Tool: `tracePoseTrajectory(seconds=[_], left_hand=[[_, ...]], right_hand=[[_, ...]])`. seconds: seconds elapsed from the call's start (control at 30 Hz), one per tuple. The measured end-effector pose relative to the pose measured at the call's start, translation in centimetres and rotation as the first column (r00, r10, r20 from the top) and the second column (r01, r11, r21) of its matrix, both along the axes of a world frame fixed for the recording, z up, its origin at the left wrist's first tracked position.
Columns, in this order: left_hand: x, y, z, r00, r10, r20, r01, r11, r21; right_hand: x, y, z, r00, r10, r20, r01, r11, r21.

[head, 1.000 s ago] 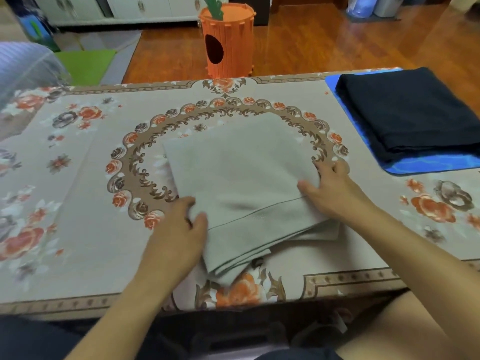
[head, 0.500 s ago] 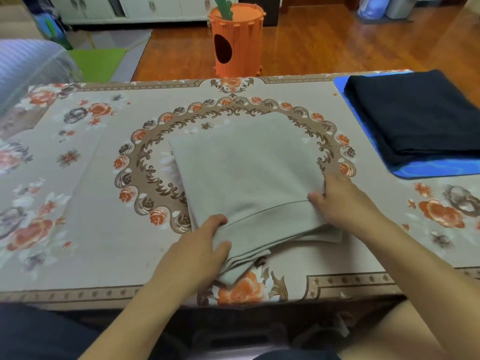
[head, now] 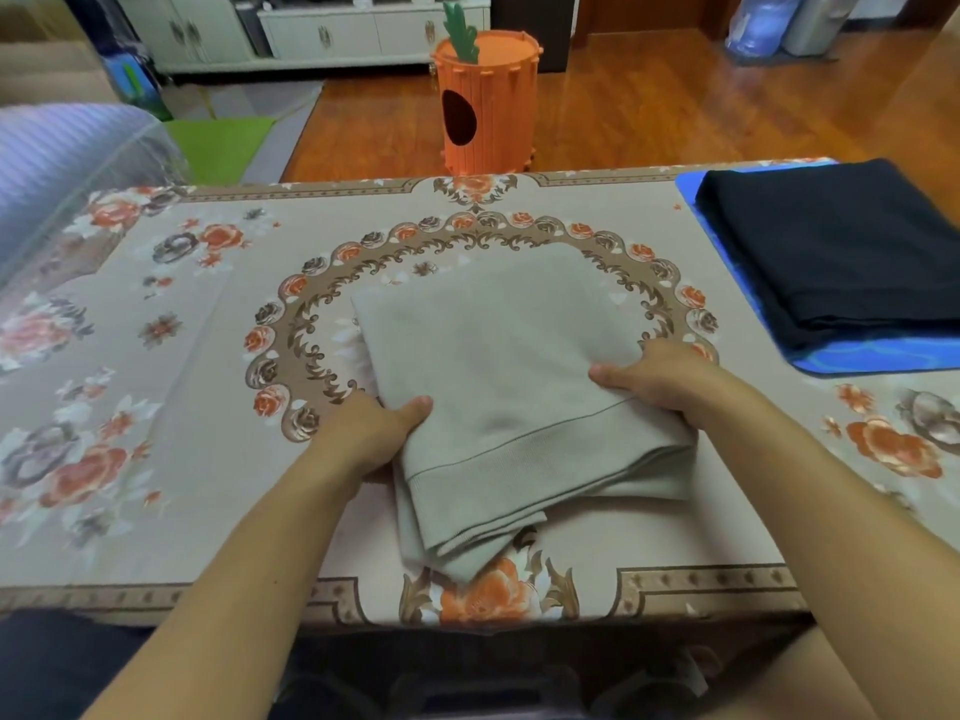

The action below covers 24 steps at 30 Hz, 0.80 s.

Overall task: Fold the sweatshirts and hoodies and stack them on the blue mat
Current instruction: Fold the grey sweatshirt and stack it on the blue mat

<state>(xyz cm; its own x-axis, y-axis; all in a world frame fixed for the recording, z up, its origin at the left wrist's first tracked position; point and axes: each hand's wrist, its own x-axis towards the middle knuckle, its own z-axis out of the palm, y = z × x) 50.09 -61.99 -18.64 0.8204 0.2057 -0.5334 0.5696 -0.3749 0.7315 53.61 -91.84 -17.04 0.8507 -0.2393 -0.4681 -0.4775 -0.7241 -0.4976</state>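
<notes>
Your two forearms reach up from the bottom of the frame onto the tabletop, which is covered in a beige cloth with orange roses and a brown wreath pattern. At centre frame lies the folded beige sweatshirt, its ribbed hem toward you and one lower corner hanging near the tabletop's front edge. Your left hand takes the sweatshirt's left edge in its grip: the thumb lies on top of the fabric and the fingers are tucked underneath, out of sight. Your right hand does the same at the right edge, thumb on top pointing toward frame centre, fingers hidden under the layers. So both grips are grasping the sweatshirt, one at each side. Farther off, at the right edge of the frame, the blue mat lies on the tabletop, well apart from the beige sweatshirt, and a folded dark garment rests on it. Beyond the tabletop's far edge, at upper centre, an orange carrot-shaped bin stands on the wooden floor.
</notes>
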Motion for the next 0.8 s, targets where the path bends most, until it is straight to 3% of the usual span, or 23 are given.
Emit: tracePoseTrajectory(seconds=[0.07, 0.17, 0.3, 0.4, 0.57, 0.8], left_hand=[[-0.3, -0.8, 0.1, 0.994, 0.102, -0.047, -0.109, 0.972, -0.208], [-1.3, -2.3, 2.0, 0.965, 0.213, -0.151, -0.261, 0.791, -0.553], [-2.5, -4.3, 4.2, 0.984, 0.144, -0.100, -0.174, 0.704, -0.689], [-2.3, -6.7, 6.0, 0.998, 0.069, -0.013, -0.058, 0.713, -0.699], [2.0, -14.0, 9.6, 0.993, -0.068, 0.097, 0.116, 0.719, -0.685], [13.9, -30.7, 16.0, 0.941, -0.133, 0.312, 0.331, 0.564, -0.756]], right_hand=[[-0.3, 0.0, 0.1, 0.997, -0.076, -0.029, 0.080, 0.985, 0.156], [-1.2, -0.5, 0.6, 0.979, -0.175, -0.099, 0.201, 0.833, 0.515], [-3.6, -2.4, 1.8, 0.982, -0.190, -0.021, 0.151, 0.704, 0.694], [-5.2, -5.2, 3.7, 0.979, -0.198, 0.040, 0.105, 0.667, 0.738], [-4.8, -13.1, 8.7, 0.939, -0.285, 0.193, 0.095, 0.753, 0.652], [3.0, -29.2, 18.3, 0.798, -0.426, 0.426, 0.147, 0.823, 0.549]])
